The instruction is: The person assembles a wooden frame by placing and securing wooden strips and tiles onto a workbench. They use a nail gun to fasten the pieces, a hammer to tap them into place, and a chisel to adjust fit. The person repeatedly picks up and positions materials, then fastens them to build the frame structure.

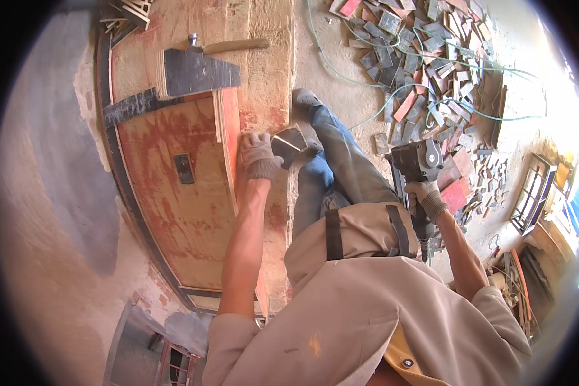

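My left hand, in a grey knitted glove, is closed over a reddish plywood strip standing along the edge of a large red-stained wooden panel. Just right of that hand, a dark board piece with a pale edge lies close to my shoe. My gloved right hand grips a black nail gun, held beside my right thigh and away from the panel. A hammer with a wooden handle rests at the far end, by a dark board offcut.
Many board offcuts litter the floor at the far right, crossed by a thin green hose. A small dark block lies on the panel. A metal frame stands right; a plastered wall rises left.
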